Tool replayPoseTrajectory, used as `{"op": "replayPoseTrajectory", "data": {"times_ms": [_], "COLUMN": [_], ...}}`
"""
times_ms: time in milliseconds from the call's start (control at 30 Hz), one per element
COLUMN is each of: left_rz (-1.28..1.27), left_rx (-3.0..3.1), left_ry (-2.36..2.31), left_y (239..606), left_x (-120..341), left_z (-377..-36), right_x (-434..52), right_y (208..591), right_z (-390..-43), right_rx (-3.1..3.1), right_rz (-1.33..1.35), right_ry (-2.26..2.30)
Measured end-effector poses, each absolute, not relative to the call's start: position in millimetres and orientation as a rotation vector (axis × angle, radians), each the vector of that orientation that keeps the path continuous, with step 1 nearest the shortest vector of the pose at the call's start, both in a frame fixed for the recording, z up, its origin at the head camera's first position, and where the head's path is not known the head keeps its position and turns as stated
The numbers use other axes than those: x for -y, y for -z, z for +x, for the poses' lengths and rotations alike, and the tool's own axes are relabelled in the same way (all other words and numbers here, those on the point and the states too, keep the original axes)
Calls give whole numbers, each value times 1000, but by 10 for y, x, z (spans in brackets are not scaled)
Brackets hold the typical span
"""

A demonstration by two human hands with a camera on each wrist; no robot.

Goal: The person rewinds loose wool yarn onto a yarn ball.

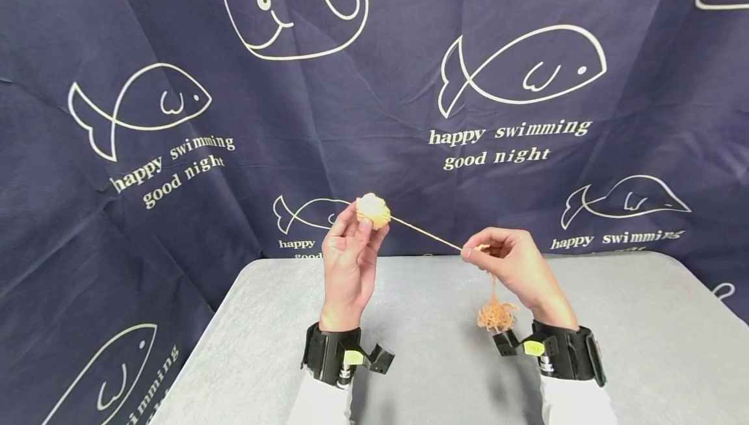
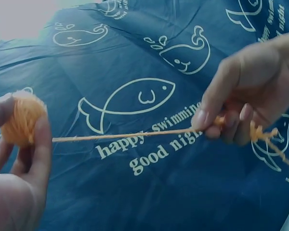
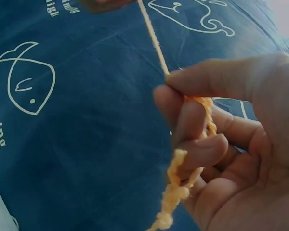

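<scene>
A small ball of yellow-orange yarn (image 1: 373, 211) is held up above the table by my left hand (image 1: 350, 259), its fingers and thumb curled round the ball's lower side. From the ball a taut strand (image 2: 120, 136) runs to my right hand (image 1: 512, 266), which pinches it between thumb and forefinger. Kinked yarn (image 3: 176, 192) passes through the right hand's curled fingers and hangs out below. Under that hand is a loose, tangled clump of yarn (image 1: 496, 314), near the tabletop; whether it touches the table I cannot tell.
A pale grey table (image 1: 433, 347) with rounded corners lies beneath both hands. Close behind it hangs a dark blue curtain (image 1: 374, 106) printed with white fish and words. Black wrist straps (image 1: 333, 355) with small camera mounts sit on both wrists.
</scene>
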State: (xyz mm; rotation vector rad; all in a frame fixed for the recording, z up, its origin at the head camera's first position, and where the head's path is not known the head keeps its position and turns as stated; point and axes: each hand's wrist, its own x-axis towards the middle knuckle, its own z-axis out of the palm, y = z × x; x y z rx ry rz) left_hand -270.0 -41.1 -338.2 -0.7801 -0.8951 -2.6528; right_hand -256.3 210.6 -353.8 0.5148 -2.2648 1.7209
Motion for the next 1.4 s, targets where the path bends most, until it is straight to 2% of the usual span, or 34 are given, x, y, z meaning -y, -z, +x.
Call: {"op": "replayPoseTrajectory", "data": {"times_ms": [200,767,1167,1400], "left_rz": [-587,-214,-159,-224], "left_rx": [943,1023,943,1117], "left_ry": [2650,2583,2590,2311], "left_y": [3378,3409,3405,3468], "left_x": [431,453,422,317], "left_z": [-2727,-2790,-2808,-2831], "right_x": [-2074,-1971,-1899,-1886], "right_y": [3509,3453,3454,3412], "right_z": [-2523,-2406,-2400,-2357], "right_rx": [2320,2452,2458,2310], "right_rz": [667,790,877,953], "right_ry": [-1631,-1551,-1523,-1607]}}
